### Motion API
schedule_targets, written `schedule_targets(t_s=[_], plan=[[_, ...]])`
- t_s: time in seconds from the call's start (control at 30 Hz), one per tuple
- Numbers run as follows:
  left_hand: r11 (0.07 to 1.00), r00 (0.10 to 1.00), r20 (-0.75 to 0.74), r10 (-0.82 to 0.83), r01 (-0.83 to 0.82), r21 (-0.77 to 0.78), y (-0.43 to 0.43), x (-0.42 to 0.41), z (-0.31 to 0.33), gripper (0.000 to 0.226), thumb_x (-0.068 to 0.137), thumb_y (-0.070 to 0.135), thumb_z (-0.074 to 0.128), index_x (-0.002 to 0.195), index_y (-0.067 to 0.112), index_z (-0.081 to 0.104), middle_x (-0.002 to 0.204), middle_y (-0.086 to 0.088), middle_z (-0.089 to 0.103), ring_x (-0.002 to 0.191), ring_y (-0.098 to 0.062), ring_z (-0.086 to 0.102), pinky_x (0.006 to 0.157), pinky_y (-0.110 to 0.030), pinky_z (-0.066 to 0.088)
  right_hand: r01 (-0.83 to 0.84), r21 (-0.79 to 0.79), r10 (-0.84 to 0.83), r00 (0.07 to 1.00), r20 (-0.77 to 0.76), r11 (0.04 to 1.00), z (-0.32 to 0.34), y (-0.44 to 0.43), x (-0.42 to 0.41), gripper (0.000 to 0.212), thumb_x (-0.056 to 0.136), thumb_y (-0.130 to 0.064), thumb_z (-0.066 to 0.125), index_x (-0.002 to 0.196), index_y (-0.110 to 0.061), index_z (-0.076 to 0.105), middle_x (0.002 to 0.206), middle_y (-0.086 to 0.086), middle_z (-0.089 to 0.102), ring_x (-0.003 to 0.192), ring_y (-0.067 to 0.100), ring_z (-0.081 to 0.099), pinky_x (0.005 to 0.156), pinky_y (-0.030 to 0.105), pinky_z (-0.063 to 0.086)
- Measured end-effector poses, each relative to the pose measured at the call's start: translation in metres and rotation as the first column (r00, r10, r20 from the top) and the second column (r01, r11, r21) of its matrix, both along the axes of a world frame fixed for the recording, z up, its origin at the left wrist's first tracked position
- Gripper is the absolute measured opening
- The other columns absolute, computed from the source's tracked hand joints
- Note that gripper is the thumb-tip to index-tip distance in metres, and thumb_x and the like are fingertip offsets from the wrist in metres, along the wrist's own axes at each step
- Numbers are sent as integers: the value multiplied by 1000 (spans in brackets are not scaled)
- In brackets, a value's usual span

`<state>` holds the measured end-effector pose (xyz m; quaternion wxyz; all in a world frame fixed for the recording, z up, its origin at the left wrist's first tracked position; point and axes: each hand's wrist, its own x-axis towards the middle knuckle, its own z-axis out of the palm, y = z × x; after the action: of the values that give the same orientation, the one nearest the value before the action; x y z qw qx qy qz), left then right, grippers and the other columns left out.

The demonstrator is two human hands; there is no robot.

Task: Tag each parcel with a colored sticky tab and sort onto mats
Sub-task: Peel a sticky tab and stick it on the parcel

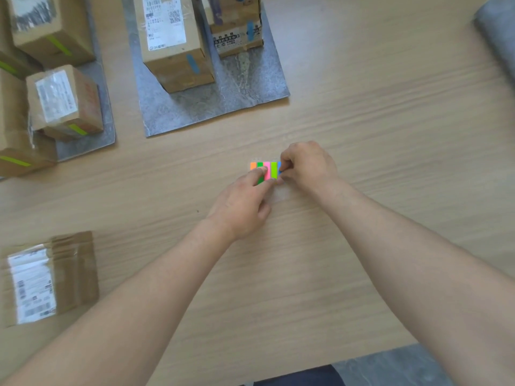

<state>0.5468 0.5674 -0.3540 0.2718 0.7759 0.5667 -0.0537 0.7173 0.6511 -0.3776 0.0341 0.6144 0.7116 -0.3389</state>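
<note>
A pad of colored sticky tabs [268, 169] (orange, green, pink, lime, blue) lies on the wooden table at the middle. My left hand [245, 201] presses its fingertips on the pad's lower left part. My right hand [305, 165] pinches the blue tab at the pad's right edge. An untagged brown parcel [47, 277] with a white label lies flat at the lower left. Two parcels with blue tabs [172, 40] stand on the middle grey mat [245, 90]. Several parcels with green tabs [64, 101] sit on the left grey mat [103, 135].
Another grey mat [498, 32] shows at the far right top corner. The table's front edge [362, 358] runs along the bottom, with grey floor below it. Bare wood stretches between the pad and the right mat.
</note>
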Motion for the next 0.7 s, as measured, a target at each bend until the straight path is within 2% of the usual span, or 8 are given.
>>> schedule_targets(t_s=[0.13, 0.23, 0.33, 0.5, 0.63, 0.7], plan=[[1000, 1000, 3, -13, 13, 15, 3, -3, -1, 53, 89, 22, 58, 141, 20, 56, 149, -11, 45, 123, -35, 53, 93, -39, 47, -92, 46, 92, 996, 6, 995, 1, 3, 3, 13, 81, -26, 81, 93, -23, 76, 102, 4, 71, 100, 26, 65, 72, 30, 45], [1000, 1000, 8, -3, 3, 8, 4, -5, -6, 50, 87, 25, 56, 136, 17, 60, 145, -12, 49, 120, -36, 55, 92, -41, 50, -237, 110, 237, 971, 9, 965, 1, 0, 3, 17, 90, -23, 72, 105, -19, 76, 109, 8, 66, 106, 29, 61, 80, 37, 50], [1000, 1000, 4, -11, 10, 9, 2, -5, -9, 55, 83, 31, 48, 134, 15, 61, 143, -12, 51, 116, -37, 57, 90, -43, 53, -296, 150, 302, 953, -20, 943, 0, -6, 5, 20, 91, -20, 68, 108, -17, 78, 106, 11, 66, 101, 34, 63, 79, 43, 52], [1000, 1000, -13, -10, 10, 16, 4, -5, -9, 53, 86, 32, 52, 137, 18, 59, 144, -9, 50, 116, -35, 57, 87, -42, 54, -281, 287, 315, 946, -78, 916, -10, -15, 8, 24, 77, -21, 61, 91, -15, 80, 85, 11, 66, 77, 38, 65, 60, 48, 56], [998, 998, -45, -40, 42, 57, 4, -1, -6, 56, 90, 33, 56, 145, 27, 50, 144, -7, 48, 120, -31, 52, 90, -38, 47, -252, 294, 303, 942, -145, 922, -14, -13, 10, 26, 76, -19, 62, 94, -15, 80, 83, 10, 69, 76, 37, 67, 62, 45, 56], [995, 994, -80, -71, 76, 64, 4, 0, -8, 58, 90, 38, 54, 147, 32, 46, 144, -8, 46, 122, -31, 48, 94, -39, 45, -213, 284, 271, 945, -182, 935, -15, -10, 12, 21, 79, -15, 67, 95, -13, 80, 83, 11, 72, 76, 35, 69, 68, 41, 56]])
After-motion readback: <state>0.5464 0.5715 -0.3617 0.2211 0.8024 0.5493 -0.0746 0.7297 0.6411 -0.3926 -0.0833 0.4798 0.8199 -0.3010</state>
